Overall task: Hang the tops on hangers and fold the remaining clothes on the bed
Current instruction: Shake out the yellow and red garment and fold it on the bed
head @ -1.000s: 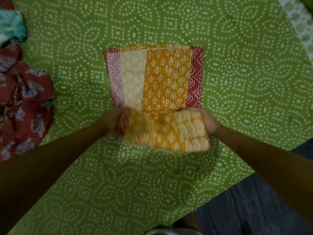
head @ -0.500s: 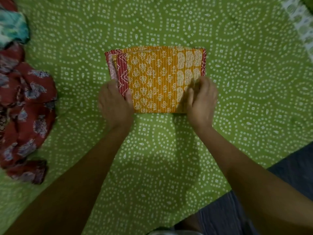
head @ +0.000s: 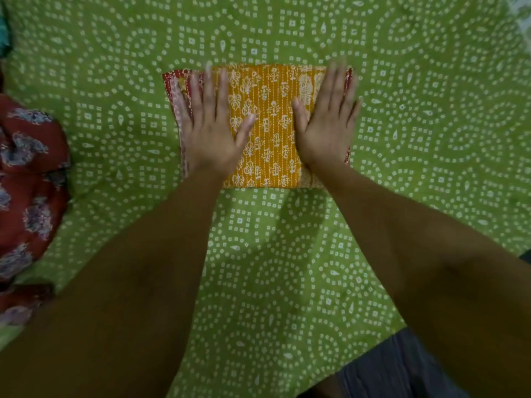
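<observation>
Two hands lie flat in my head view: the left hand (head: 211, 130) and right hand (head: 326, 122) press, fingers straight, on the folded orange garment (head: 267, 124), mid-bed on the green bedsheet (head: 431, 139). A crumpled red floral cloth (head: 28, 173) sits far left.

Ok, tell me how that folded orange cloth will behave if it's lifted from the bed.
The folded orange cloth is probably floppy: lifted by one edge, its stacked layers, visible along the left side, would likely slide apart. It looks quilted with stitch lines, so perhaps slightly thick and not slippery. Both flat hands, left hand and right hand, suggest it springs up.
</observation>
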Tool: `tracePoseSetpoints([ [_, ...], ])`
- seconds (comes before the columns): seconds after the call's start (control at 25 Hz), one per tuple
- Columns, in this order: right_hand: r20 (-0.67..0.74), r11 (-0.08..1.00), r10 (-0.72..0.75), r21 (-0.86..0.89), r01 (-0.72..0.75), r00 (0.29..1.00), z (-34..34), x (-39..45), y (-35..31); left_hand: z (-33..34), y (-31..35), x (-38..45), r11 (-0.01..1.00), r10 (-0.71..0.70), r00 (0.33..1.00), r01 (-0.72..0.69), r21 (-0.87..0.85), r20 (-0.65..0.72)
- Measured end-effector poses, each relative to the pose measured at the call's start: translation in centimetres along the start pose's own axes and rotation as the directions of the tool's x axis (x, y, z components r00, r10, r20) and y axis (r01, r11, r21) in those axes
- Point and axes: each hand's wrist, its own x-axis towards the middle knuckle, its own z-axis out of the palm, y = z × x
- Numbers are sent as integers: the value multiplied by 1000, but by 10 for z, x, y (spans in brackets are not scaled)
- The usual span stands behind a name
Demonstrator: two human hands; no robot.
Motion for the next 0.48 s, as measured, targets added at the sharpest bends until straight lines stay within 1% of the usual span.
tracePoseSetpoints([
  [0.08, 74, 977, 188, 91, -194, 979, -4, -41, 19, 7, -21, -54, 993, -114, 989, 117, -25, 92],
  [0.12, 105, 951, 264, 135, -277, 959, -9, -55, 22, 7, -31, -74, 991, -132, 980, 134, -7, 147],
  [0.16, 131, 905, 341, 220, -363, 931, -15, -62, 23, 5, -39, -87, 992, -128, 970, 127, 17, 206],
  [0.2, 192, 813, 412, 364, -455, 891, -23, -61, 22, 1, -45, -92, 993, -118, 956, 113, 34, 270],
  [0.24, 305, 653, 451, 529, -543, 839, -35, -55, 20, -6, -48, -92, 994, -113, 944, 105, 42, 311],
  [0.28, 447, 459, 424, 644, -612, 788, -53, -47, 18, -20, -48, -92, 993, -121, 937, 115, 40, 326],
  [0.32, 587, 292, 325, 683, -669, 742, -76, -39, 13, -36, -47, -91, 989, -141, 933, 146, 9, 330],
  [0.36, 679, 231, 218, 663, -713, 701, -101, -32, 7, -56, -45, -90, 979, -173, 932, 198, -48, 319],
  [0.4, 718, 226, 135, 649, -726, 683, -127, -27, -4, -78, -42, -92, 956, -217, 928, 266, -128, 304],
  [0.44, 724, 215, 70, 660, -719, 686, -152, -26, -19, -99, -40, -96, 922, -253, 919, 324, -213, 302],
  [0.48, 709, 194, 17, 689, -698, 705, -183, -28, -39, -129, -35, -102, 881, -298, 903, 386, -275, 310],
])
